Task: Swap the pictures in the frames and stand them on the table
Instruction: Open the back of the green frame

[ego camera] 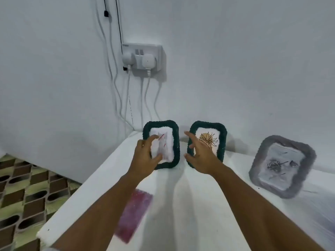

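Both of your hands are spread and gripping nothing, left hand (145, 156) before the green frame (161, 144) at 11 o'clock, right hand (200, 156) before its twin (207, 142) at 12 on the table (181, 205), so a careless grab could topple either upright frame.

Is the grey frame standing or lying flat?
Standing: the grey frame is propped upright, tilted back, on the table by the wall.
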{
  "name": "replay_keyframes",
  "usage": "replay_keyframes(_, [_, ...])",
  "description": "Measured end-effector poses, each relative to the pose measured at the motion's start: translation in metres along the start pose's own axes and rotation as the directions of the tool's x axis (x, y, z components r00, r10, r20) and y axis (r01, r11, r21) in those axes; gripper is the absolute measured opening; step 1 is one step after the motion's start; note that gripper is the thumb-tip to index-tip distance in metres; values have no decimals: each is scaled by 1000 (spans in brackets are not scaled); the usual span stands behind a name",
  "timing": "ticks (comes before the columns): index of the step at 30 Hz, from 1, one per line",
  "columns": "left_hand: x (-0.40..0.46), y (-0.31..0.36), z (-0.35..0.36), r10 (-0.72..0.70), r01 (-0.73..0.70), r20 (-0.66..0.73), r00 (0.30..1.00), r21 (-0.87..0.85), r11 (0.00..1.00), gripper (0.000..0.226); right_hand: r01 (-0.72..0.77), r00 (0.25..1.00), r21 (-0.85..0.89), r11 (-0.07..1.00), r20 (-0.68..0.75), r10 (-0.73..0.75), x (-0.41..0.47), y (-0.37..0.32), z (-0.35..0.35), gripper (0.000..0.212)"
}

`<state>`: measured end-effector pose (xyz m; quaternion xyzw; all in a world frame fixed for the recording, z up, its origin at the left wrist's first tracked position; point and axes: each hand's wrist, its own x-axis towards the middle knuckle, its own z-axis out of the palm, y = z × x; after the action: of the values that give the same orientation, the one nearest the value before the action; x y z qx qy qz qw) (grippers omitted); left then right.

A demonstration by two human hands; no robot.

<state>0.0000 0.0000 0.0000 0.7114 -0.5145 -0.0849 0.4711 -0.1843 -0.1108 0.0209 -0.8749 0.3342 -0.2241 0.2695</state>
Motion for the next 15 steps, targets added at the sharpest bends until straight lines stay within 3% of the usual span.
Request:
replay_keyframes(4, [20, -17, -8, 10, -4, -102, 995, 55, 998, 77, 17, 1000, 20, 1000, 25, -18, 28, -10, 18, 82])
replay_keyframes(8, [37, -33, -11, -70, 71, -7, 997, 14, 997, 97, -6, 1000, 88, 996, 21, 4, 49, -9, 33, 88])
replay_keyframes(11, [43, -41, -12, -35, 37, 69, 997, -24, 999, 99, -39, 999, 125, 991, -7, 40, 57, -12, 40, 91])
replay_keyframes(15, [46, -47, -10, -106, 115, 130, 986, -63, 991, 101, -115, 993, 143, 983, 37, 111, 61, -13, 42, 94])
